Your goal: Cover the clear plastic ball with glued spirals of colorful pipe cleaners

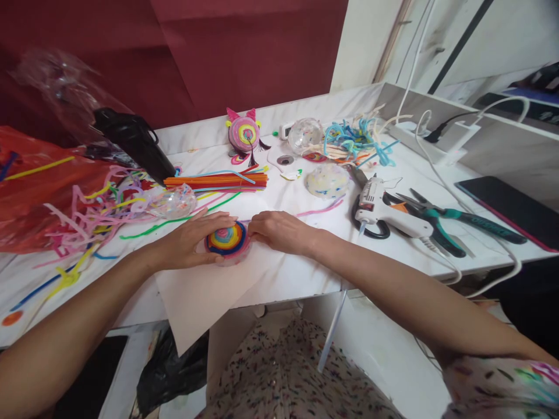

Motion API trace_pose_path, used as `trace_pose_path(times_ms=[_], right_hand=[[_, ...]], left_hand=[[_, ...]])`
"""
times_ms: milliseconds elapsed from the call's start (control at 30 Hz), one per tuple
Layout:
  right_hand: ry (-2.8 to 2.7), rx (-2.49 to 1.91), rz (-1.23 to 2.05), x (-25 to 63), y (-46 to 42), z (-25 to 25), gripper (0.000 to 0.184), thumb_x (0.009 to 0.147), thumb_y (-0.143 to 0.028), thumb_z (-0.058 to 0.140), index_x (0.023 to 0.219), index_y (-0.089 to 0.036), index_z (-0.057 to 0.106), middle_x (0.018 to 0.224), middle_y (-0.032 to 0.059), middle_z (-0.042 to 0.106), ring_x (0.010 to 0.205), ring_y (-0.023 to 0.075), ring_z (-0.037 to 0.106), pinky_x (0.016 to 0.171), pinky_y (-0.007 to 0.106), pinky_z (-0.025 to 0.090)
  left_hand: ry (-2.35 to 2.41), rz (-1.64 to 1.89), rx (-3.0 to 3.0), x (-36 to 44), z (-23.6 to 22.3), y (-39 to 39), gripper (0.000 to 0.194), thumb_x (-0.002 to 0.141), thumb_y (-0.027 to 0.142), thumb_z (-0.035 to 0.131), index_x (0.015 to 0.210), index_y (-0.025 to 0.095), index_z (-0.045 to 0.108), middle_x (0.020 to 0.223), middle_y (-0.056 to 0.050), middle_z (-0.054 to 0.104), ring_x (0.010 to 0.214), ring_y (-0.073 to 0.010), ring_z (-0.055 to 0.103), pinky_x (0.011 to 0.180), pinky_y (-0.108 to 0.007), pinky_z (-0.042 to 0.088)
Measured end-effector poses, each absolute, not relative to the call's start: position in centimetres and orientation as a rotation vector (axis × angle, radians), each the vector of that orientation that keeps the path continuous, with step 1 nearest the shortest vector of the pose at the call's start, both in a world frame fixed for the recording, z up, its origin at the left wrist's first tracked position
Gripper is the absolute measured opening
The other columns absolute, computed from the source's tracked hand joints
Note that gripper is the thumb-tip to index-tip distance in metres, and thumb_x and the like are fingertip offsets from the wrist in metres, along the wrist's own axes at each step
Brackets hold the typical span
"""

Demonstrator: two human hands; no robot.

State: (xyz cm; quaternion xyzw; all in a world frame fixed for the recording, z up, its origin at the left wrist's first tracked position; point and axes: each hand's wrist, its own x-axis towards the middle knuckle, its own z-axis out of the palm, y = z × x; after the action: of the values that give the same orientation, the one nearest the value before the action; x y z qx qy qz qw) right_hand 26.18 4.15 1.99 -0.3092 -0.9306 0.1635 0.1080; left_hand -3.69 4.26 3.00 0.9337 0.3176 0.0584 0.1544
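My left hand (pixel 192 241) grips a round dome (pixel 226 238) from its left side, thumb at the near edge and fingers at the far edge. Coiled pipe cleaners cover the dome in rings of pink, blue, yellow, orange and dark blue, with a pink band at the rim. Against its right edge, my right hand (pixel 279 231) is closed in a pinch, its fingertips partly hidden. A pink-purple pipe cleaner (pixel 321 208) stretches out to the right from behind that hand. Under the dome and my hands lies a pale sheet of paper (pixel 205 297).
Loose pipe cleaners (pixel 82 215) and an orange bundle (pixel 218 181) lie left. A finished pink round figure (pixel 244 134) stands at the back, near clear balls (pixel 304 135). On the right are a glue gun (pixel 384 209), pliers (pixel 463 221) and a phone (pixel 510 206).
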Motion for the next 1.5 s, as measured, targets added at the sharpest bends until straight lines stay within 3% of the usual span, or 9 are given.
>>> trace_pose_path(times_ms=[333,667,767,833,1033,1233,1500], right_hand=[[-2.677,-1.119,0.526,25.5,3.9,2.3,0.021,0.106,-0.012,0.064,0.114,-0.017,0.082,0.118,0.0106,0.082,0.098,0.0196,0.071,0.075,0.030,0.041],[-2.667,-1.197,0.613,25.1,4.5,2.8,0.018,0.107,-0.016,0.065,0.115,-0.016,0.081,0.121,0.0125,0.082,0.102,0.0204,0.072,0.078,0.030,0.041],[-2.677,-1.206,0.607,25.0,4.7,2.9,0.018,0.109,-0.020,0.066,0.115,-0.015,0.082,0.121,0.0137,0.082,0.102,0.0206,0.072,0.078,0.030,0.042],[-2.687,-1.186,0.603,25.0,4.7,2.8,0.018,0.109,-0.020,0.066,0.115,-0.015,0.082,0.118,0.0131,0.082,0.100,0.0196,0.072,0.078,0.029,0.043],[-2.737,-1.119,0.575,25.2,4.6,2.9,0.023,0.110,-0.014,0.060,0.118,-0.015,0.081,0.123,0.0130,0.083,0.104,0.0202,0.072,0.081,0.029,0.043],[-2.751,-1.130,0.544,25.0,4.5,2.9,0.023,0.111,-0.017,0.059,0.119,-0.015,0.080,0.125,0.0140,0.083,0.104,0.0218,0.073,0.079,0.030,0.042],[-2.755,-1.192,0.557,24.8,4.6,3.1,0.022,0.112,-0.020,0.061,0.121,-0.015,0.081,0.127,0.0140,0.082,0.111,0.0231,0.073,0.079,0.030,0.042]], left_hand=[[0.963,0.167,2.647,-3.2,3.5,3.9,0.068,0.099,0.063,0.071,0.158,0.034,0.055,0.168,-0.010,0.059,0.155,-0.0381,0.056,0.131,-0.061,0.045],[0.958,0.063,2.638,-3.2,4.4,4.5,0.070,0.099,0.068,0.066,0.161,0.036,0.055,0.169,-0.010,0.058,0.159,-0.0380,0.051,0.133,-0.060,0.038],[1.001,-0.020,2.670,-3.4,4.8,4.4,0.070,0.101,0.068,0.064,0.161,0.033,0.055,0.175,-0.012,0.051,0.165,-0.0398,0.041,0.135,-0.064,0.030],[1.058,-0.045,2.683,-3.5,4.9,4.0,0.070,0.102,0.065,0.063,0.162,0.031,0.055,0.179,-0.014,0.043,0.166,-0.0409,0.038,0.134,-0.064,0.032],[1.122,-0.025,2.704,-3.3,4.5,1.7,0.072,0.103,0.050,0.058,0.170,0.029,0.042,0.177,-0.014,0.046,0.162,-0.0368,0.047,0.133,-0.058,0.039],[1.328,0.125,2.685,-1.6,3.0,0.5,0.078,0.097,0.075,0.062,0.160,0.032,0.051,0.172,-0.013,0.055,0.157,-0.0422,0.053,0.131,-0.066,0.040],[1.407,0.273,2.691,-0.7,1.4,-0.1,0.059,0.103,0.059,0.060,0.152,0.027,0.053,0.170,-0.015,0.056,0.157,-0.0398,0.054,0.130,-0.065,0.042]])
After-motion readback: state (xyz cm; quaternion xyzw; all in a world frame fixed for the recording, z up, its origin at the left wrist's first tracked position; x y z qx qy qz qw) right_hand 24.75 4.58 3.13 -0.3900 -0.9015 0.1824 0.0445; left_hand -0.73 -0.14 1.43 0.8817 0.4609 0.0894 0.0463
